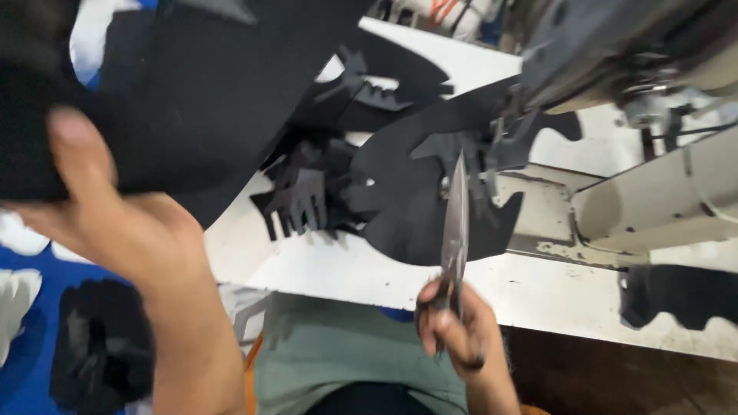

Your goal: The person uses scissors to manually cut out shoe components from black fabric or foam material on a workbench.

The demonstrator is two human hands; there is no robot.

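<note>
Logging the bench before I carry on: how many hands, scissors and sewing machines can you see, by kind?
Hands: 2, left hand gripping black fabric, right hand holding scissors
Scissors: 1
Sewing machines: 1
Total: 4

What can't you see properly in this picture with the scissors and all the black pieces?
- Head view: the sewing machine is cut off by the top and right edges.
- The left hand is blurred; its fingers are hidden behind the big black sheet it holds up.
- The scissors tips blur into the black cut piece, so contact is unclear.
- The right hand covers the scissors' handles.
</note>
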